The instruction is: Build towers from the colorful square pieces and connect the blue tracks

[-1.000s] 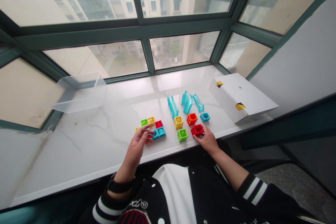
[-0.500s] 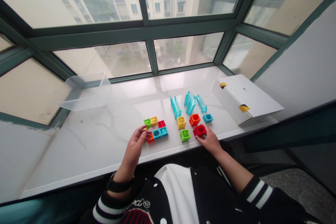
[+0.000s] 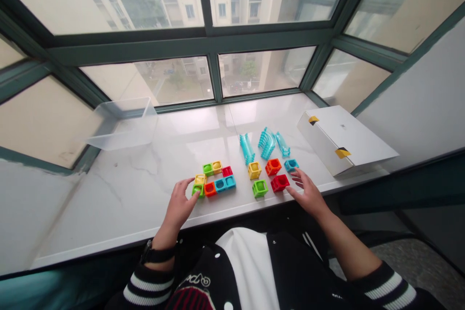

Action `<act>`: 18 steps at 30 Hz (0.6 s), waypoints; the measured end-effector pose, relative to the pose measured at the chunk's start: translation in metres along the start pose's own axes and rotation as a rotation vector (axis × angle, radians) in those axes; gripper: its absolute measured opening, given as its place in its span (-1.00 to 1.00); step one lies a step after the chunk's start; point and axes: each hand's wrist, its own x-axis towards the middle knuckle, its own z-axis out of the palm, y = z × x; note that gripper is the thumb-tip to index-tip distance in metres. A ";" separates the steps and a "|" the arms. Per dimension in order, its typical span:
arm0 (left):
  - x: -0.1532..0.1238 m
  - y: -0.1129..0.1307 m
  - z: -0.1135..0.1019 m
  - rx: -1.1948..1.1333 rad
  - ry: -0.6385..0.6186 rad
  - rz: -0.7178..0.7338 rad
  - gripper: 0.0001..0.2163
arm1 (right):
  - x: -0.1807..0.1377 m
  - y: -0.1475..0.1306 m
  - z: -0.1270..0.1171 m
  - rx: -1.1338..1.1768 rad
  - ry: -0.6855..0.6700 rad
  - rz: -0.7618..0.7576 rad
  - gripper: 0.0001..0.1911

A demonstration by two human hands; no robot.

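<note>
My left hand point(image 3: 180, 204) is open beside a joined ring of coloured cube blocks, its thumb at the green block point(image 3: 198, 191) on the near left corner. A yellow block point(image 3: 200, 179), an orange block point(image 3: 210, 189) and blue blocks point(image 3: 225, 183) belong to that ring. My right hand point(image 3: 305, 194) is open, its fingers spread just right of a loose red block point(image 3: 280, 183) and below a blue block point(image 3: 291, 164). Other loose blocks are orange point(image 3: 273, 167), yellow point(image 3: 255, 170) and green point(image 3: 260, 188).
Clear turquoise track pieces point(image 3: 267, 143) lie behind the loose blocks. A translucent plastic bin point(image 3: 123, 138) stands at the far left, and a white box point(image 3: 345, 140) with yellow-black tabs at the right. The white marble sill point(image 3: 145, 203) ends at a front edge before me; windows rise behind.
My right hand has let go of the red block and moved right, its fingers now spread. My left hand has shifted left and down, uncovering the ring's left blocks. The view has shifted slightly.
</note>
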 end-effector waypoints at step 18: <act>-0.008 0.006 0.026 0.526 -0.096 0.054 -0.60 | 0.017 -0.085 0.015 -0.035 0.144 -0.421 -0.58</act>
